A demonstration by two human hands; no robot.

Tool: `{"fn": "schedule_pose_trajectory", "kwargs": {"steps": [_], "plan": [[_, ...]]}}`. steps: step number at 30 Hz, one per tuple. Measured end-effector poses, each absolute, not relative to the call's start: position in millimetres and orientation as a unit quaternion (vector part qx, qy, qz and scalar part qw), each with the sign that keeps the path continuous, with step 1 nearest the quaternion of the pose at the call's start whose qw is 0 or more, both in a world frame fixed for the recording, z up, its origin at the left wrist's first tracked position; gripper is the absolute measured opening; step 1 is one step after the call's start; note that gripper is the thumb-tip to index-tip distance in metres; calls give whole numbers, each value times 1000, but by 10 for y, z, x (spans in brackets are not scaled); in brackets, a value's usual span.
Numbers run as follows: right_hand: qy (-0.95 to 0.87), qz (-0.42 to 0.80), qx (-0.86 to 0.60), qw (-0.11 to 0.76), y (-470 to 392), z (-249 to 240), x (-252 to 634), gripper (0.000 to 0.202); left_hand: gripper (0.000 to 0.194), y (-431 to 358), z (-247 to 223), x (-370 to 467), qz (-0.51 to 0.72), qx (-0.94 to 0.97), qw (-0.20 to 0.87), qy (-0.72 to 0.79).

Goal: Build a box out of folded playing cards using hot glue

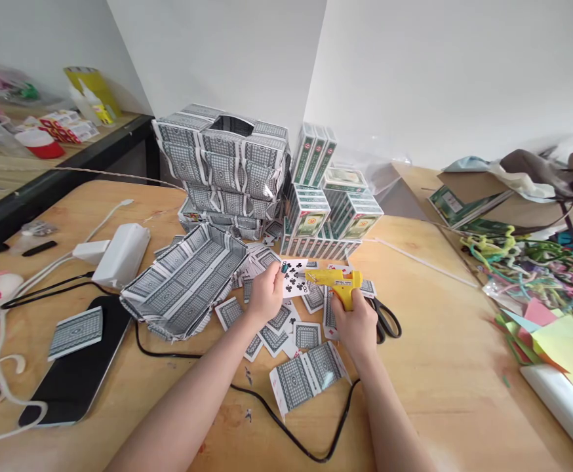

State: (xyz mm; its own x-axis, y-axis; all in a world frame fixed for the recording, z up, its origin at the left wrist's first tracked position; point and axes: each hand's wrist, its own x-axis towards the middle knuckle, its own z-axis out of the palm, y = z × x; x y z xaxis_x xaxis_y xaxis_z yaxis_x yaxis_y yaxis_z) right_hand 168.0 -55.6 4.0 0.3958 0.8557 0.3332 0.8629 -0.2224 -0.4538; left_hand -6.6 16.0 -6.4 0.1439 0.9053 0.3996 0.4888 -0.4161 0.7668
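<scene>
My right hand (358, 322) grips a yellow hot glue gun (335, 280) by its handle, nozzle pointing left. The nozzle lies over an eight of clubs playing card (295, 283), which my left hand (265, 294) pinches at its left edge. A small teal spot shows at the left thumb tip; I cannot tell what it is. Loose playing cards (273, 342) lie scattered beneath both hands. Nearer me is a folded piece made of joined cards (309, 375). To the left sits an open tray built from cards (183, 282).
Behind stands a large card-built box (225, 154) beside stacked card packs (309, 213). Black-handled scissors (389, 321) lie right of my right hand. A black cord (286, 419) loops across the front. A phone (77, 373) and white adapter (122, 255) lie left; coloured paper (556, 341) lies right.
</scene>
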Motion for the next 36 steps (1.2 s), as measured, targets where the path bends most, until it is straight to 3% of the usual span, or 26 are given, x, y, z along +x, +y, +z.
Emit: {"fn": "schedule_pose_trajectory", "kwargs": {"steps": [36], "plan": [[-553, 20, -780, 292, -563, 74, 1694, 29, 10, 164, -41, -73, 440, 705, 251, 497]]}}
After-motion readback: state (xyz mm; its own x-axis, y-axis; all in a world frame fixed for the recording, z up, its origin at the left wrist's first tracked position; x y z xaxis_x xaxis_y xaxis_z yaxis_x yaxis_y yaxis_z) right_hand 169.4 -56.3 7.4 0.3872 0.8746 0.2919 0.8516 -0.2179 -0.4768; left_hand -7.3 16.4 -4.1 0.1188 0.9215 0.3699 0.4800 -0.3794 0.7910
